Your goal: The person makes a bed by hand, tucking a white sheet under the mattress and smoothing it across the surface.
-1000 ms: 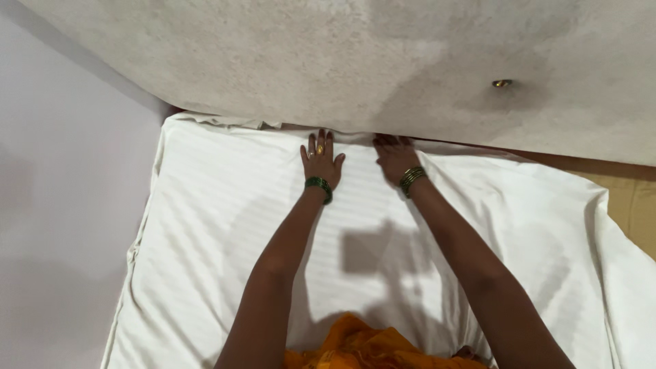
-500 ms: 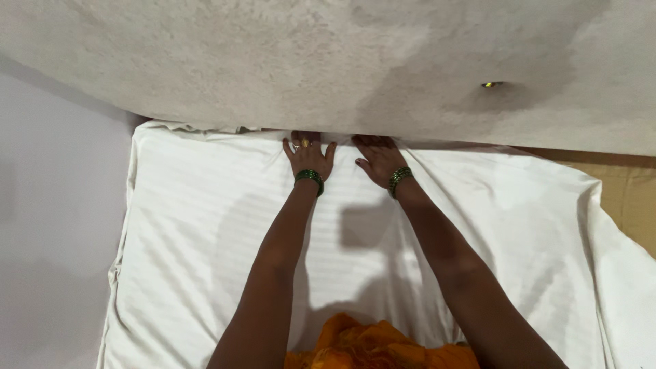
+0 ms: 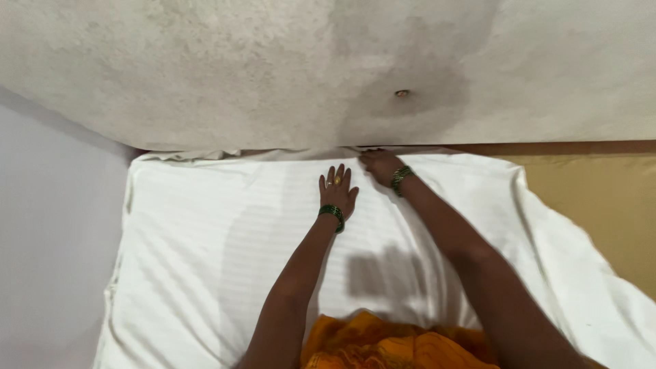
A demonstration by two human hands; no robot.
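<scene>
So left hand (image 3: 336,188) is lying flat w/ fingers spread on the white sheet (image 3: 225,253) covering the bed; right hand (image 3: 380,166) is reaching its far edge by the headboard (image 3: 273,68), fingers hidden, can't tell. Sheet's prob soft n light, so best grabbed at that edge.

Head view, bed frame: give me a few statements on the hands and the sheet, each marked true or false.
1. The left hand lies flat, fingers spread, on the white sheet. True.
2. The right hand is lifted clear of the bed. False: it rests on the sheet at its far edge, beside the headboard.
3. Both wrists carry green bangles. True.
4. The sheet covers the whole mattress. False: bare tan mattress shows on the right.
5. The left hand holds a pillow. False: it holds nothing.
</scene>
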